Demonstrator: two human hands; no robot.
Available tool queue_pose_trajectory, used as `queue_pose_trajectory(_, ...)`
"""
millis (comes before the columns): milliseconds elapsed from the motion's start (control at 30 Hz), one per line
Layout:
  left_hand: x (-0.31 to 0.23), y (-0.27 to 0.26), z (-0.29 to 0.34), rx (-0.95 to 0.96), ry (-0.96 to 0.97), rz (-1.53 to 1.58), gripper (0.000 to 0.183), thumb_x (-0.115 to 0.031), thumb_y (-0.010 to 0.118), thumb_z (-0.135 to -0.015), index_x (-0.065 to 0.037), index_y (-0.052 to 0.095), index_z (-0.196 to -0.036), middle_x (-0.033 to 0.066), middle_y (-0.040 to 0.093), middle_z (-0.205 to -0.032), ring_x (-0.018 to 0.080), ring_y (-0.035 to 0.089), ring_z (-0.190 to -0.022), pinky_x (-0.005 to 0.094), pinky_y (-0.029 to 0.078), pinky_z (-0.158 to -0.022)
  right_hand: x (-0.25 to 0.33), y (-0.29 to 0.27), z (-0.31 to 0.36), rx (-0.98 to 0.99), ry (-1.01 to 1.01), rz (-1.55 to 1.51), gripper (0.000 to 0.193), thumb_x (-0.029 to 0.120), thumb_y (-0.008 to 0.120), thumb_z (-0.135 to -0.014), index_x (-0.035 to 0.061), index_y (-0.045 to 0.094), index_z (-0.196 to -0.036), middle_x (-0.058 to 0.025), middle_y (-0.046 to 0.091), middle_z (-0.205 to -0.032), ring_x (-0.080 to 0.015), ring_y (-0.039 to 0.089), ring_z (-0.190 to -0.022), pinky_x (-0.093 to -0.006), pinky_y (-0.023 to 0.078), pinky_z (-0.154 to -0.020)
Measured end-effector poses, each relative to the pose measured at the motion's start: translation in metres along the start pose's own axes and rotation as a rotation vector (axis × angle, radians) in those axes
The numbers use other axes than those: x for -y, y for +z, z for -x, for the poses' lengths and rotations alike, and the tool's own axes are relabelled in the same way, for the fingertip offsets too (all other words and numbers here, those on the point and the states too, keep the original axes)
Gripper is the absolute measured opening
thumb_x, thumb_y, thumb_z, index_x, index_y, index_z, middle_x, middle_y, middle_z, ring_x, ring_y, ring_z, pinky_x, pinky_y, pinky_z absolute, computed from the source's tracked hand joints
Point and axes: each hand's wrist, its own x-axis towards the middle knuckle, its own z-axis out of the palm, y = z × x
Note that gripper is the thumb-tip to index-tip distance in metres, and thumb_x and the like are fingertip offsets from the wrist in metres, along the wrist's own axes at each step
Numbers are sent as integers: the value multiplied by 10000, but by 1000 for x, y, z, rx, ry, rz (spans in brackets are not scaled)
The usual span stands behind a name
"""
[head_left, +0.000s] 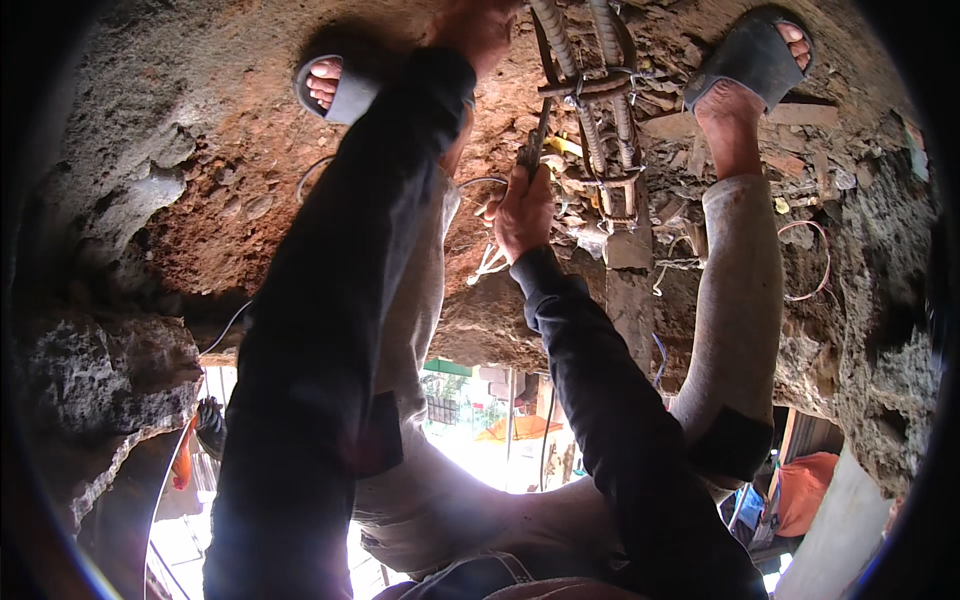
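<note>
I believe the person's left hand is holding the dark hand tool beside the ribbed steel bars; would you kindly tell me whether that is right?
Not quite: the head view shows the right hand, not the left hand, holding the dark hand tool beside the ribbed steel bars.

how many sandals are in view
2: one dark sandal on the left foot, upper left, beside the dark-sleeved left arm; the other sandal on the right foot, upper right, right of the steel bars. Others could be hidden.

Rough reddish-brn ground (215, 235) w/ wood scraps (805, 113), rubble bits (785, 165), lt. wire (487, 268) & 2 dk. sandals (735, 62) on top
</note>
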Motion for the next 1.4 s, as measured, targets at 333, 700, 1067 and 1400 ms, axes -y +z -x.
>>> queue_pose_trajectory(333,-69,-44,-2,-34,-146,162,174,-79,552,-894,-63,687,-1003,202,653,-854,383,645,-828,466,524,-747,-3,39,-32,50,-120,165,202,220,401,-1026,21,433,-1012,-91,565,-657,-168,573,-501,-326,486,-432)
queue_pose_trajectory(700,-80,-75,-19,319,-258,140,222,-112,529,-865,-21,644,-1032,170,669,-918,319,662,-826,454,546,-738,52,42,-17,300,148,-272,294,336,482,-1018,80,564,-1136,-33,667,-816,-137,613,-510,-250,496,-421)
queue_pose_trajectory(1067,-114,-114,-21,598,-609,408,324,-55,452,-926,-28,576,-1225,200,680,-1075,318,704,-923,431,602,-772,8,30,-46,222,-352,333,275,219,660,-904,30,467,-954,-71,542,-603,-173,535,-427,-323,417,-364)
queue_pose_trajectory(1400,-86,-118,-49,777,-489,497,454,-114,453,-979,5,447,-1417,251,594,-1294,369,663,-1095,456,598,-877,-39,63,-71,-178,-374,545,394,251,688,-855,-39,466,-1002,-131,564,-714,-240,560,-641,-403,465,-601)
